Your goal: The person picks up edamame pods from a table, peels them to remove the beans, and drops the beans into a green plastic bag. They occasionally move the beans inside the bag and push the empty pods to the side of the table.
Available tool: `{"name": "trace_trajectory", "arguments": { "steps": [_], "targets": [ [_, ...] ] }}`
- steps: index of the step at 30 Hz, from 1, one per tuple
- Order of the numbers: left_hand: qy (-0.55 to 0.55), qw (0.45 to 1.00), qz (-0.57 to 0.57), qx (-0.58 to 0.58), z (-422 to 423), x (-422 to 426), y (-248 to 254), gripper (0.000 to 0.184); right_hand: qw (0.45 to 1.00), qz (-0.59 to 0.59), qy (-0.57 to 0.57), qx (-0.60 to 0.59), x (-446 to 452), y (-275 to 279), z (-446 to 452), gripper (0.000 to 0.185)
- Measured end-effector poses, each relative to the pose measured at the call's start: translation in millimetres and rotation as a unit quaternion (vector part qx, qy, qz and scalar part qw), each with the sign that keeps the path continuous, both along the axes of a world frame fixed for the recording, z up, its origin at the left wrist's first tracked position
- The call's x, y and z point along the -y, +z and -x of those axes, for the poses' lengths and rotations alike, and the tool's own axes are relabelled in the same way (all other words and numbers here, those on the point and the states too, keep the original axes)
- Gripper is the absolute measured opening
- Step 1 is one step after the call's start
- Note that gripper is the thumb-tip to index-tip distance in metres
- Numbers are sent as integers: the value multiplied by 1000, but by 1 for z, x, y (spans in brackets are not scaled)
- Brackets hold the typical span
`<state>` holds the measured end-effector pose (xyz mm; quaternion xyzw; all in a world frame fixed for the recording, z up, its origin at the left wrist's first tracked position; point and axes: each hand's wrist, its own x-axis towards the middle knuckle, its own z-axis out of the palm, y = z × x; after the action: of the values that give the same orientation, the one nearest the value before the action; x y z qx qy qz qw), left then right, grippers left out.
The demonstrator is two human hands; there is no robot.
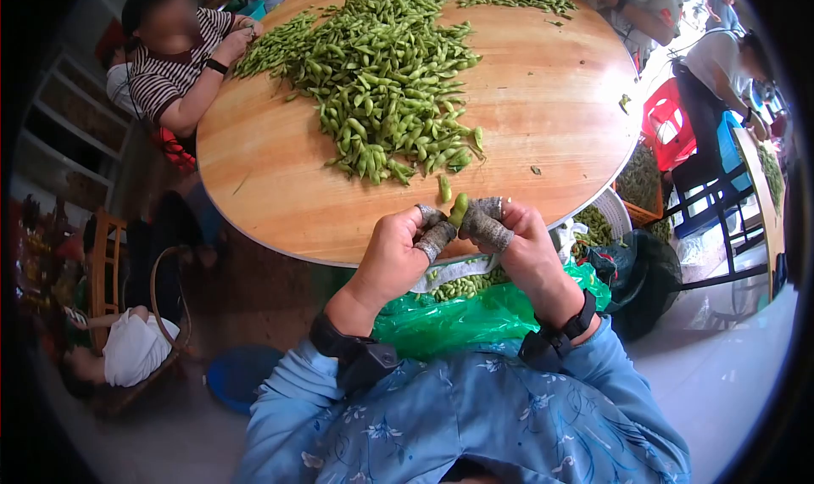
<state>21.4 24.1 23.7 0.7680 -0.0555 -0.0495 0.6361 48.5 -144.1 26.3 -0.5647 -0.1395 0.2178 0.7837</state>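
Between my two hands is a green soybean pod (459, 210), pinched from both sides above the table's near edge. My left hand (397, 251) has wrapped finger coverings and closes on the pod's left side. My right hand (527, 245), with similar grey coverings on thumb and finger, grips it from the right. Just beyond the pod, a single loose pod (444, 188) lies on the round wooden table (543, 136). A large heap of soybean pods (381, 77) spreads behind it. Below my hands, shelled green beans (466, 286) fill a container in my lap, partly hidden.
Green plastic (458, 318) covers my lap. A white basket of pods (598, 223) stands right of my knees, with a dark mesh bag (642, 276) beside it. A co-worker in a striped shirt (182, 60) sits at the table's left. A blue basin (242, 378) is on the floor.
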Motion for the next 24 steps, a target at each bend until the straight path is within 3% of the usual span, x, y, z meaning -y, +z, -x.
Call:
{"name": "trace_trajectory", "arguments": {
  "steps": [7, 14, 19, 24],
  "targets": [
    [-81, 996, 19, -36, 2, -9, 0, 5, 1000, 8, 24, -2, 5, -6, 3, 14],
    [-95, 994, 6, -50, 4, -7, 12, 5, 998, 19, 63, -8, 10, 0, 5, 15],
    [-106, 992, -64, -23, 4, -8, 9, 6, 998, 8, 64, -8, 10, 2, 6, 16],
    [-120, 992, -39, -19, 4, -7, 12, 6, 999, 12, 49, -16, 9, 1, 9, 13]
  ]
}}
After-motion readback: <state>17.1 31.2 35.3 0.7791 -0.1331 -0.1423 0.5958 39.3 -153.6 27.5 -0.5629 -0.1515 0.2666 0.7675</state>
